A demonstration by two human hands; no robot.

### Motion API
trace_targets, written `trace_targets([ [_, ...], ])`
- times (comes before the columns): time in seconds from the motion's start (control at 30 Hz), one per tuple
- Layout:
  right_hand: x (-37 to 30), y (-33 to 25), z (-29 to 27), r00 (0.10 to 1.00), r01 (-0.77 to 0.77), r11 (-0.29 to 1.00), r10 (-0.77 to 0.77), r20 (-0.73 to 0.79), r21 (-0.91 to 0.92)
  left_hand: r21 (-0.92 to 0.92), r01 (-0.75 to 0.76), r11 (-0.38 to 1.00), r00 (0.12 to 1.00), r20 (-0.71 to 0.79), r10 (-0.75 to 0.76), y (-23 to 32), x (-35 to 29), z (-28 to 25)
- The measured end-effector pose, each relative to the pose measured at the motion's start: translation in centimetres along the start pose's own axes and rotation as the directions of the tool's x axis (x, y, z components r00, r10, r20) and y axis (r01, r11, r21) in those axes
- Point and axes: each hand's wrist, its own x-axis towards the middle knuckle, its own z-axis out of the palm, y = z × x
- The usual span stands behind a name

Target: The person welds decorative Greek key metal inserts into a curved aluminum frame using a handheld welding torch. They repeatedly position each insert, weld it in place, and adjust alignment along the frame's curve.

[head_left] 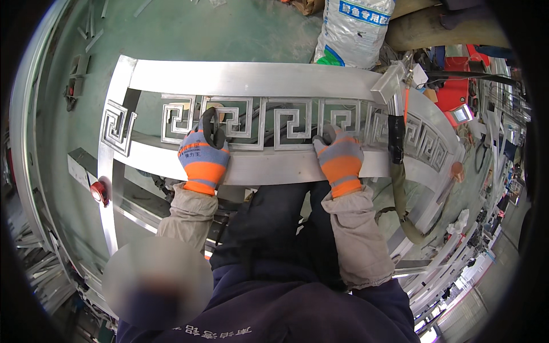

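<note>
A silver metal frame [229,77] lies in front of me, its long gap lined with square-spiral fretwork pieces [293,123]. My left hand [205,151], in a grey and orange glove, has its fingers closed on a fretwork piece [251,128] left of the middle. The gloved fingers of my right hand [340,157] are pinched at the row's lower edge, by the right side of the middle spiral. What lies between those fingertips is partly hidden. A separate fretwork piece [116,128] rests across the frame's left end.
A metal block [389,83] and a black-wrapped handle with a hose [396,140] sit on the frame's right part. A red tape measure [99,191] is at the left edge. Beyond the frame stands a white sack [354,34]; red equipment [456,80] is at the right.
</note>
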Motion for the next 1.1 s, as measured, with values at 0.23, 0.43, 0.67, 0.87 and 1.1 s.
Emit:
trace_targets([
  [0.23,0.1,-0.2,0.2,1.0,-0.015,1.0,0.015,-0.019,-0.008,0.028,0.041,0.999,0.999,0.025,-0.042,-0.5,0.1,0.3],
  [0.43,0.0,-0.2,0.7,0.999,-0.02,0.997,0.016,-0.051,-0.073,0.034,-0.012,0.999,1.0,-0.023,0.013,-0.9,0.2,0.6],
  [0.67,0.1,0.4,1.2,0.996,0.02,1.0,-0.022,-0.09,-0.02,0.05,0.046,0.998,0.999,0.011,-0.047,-0.1,0.2,0.1],
  [0.87,0.2,0.2,1.0,0.997,0.03,0.999,-0.032,-0.068,-0.027,0.022,0.039,0.999,0.999,0.013,-0.039,0.1,0.1,-0.1],
  [1.1,0.7,0.7,1.8,0.997,0.031,0.999,-0.03,-0.066,0.012,0.086,0.076,0.993,0.996,0.038,-0.08,0.4,0.1,0.0],
])
